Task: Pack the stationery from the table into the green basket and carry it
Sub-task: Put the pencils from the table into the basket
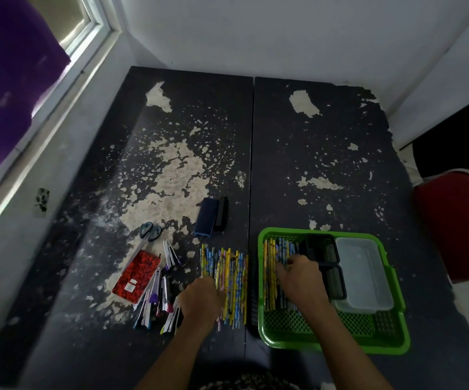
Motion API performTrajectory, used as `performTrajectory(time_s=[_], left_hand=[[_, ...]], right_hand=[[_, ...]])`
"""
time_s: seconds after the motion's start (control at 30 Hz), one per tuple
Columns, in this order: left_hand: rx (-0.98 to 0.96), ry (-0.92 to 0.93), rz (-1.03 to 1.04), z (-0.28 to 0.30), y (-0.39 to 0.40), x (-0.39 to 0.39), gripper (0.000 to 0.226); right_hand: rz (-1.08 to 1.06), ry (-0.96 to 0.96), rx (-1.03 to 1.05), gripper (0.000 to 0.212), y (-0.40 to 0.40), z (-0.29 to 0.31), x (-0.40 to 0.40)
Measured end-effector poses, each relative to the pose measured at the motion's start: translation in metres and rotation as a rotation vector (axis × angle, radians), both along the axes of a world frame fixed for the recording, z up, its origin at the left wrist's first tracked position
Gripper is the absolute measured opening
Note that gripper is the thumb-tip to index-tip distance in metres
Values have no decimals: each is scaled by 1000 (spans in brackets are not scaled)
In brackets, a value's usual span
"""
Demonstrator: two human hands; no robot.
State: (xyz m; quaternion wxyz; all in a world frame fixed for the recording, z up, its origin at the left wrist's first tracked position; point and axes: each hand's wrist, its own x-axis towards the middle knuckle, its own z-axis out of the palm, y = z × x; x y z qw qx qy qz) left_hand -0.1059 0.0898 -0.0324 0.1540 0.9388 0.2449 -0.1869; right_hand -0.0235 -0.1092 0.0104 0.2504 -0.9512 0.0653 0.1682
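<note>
Both hands rest on pencils (229, 280), right hand (302, 278) inside green basket (391, 342)

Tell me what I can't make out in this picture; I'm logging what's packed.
Head view only:
- Pencils in the green basket: partly covered by the right hand, so no count.
- Left hand: grip on the table pencils hidden.
- Black organizer contents: too dark.
- Pens: overlapping, blurred.

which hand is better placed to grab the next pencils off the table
Probably the left hand: it already rests on the row of patterned yellow and blue pencils on the table. The right hand is inside the green plastic mesh basket, on pencils already packed.
</note>
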Motion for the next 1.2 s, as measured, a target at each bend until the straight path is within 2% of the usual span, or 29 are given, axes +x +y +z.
performTrajectory(time_s=[0.2,0.3,0.43,0.53,0.63,0.77,0.9,0.97,1.1,1.2], left_hand=[[-80,-88,129,10,2,-2,41],[-266,-211,148,26,-8,1,35],[-446,-240,88,50,-35,12,26],[-424,-274,17,54,-46,16,26],[-404,-305,-32,45,-43,13,15],[-336,-318,74,15,-18,-1,11],[-193,-193,140,-21,17,-17,16],[-198,-138,174,-31,26,-20,10],[-182,-125,193,-39,32,-17,16],[-173,-96,191,-40,33,-10,19]], right_hand=[[28,11,132,20,5,8,-11],[3,68,296,21,13,9,-13],[-21,126,493,16,26,11,-12],[10,70,436,22,29,11,-11],[-13,10,301,19,23,10,-7],[39,21,87,11,8,-4,4],[74,34,-94,14,2,-24,15],[81,41,-135,12,3,-29,17],[77,52,-141,10,3,-34,18],[72,59,-91,16,3,-30,16]])
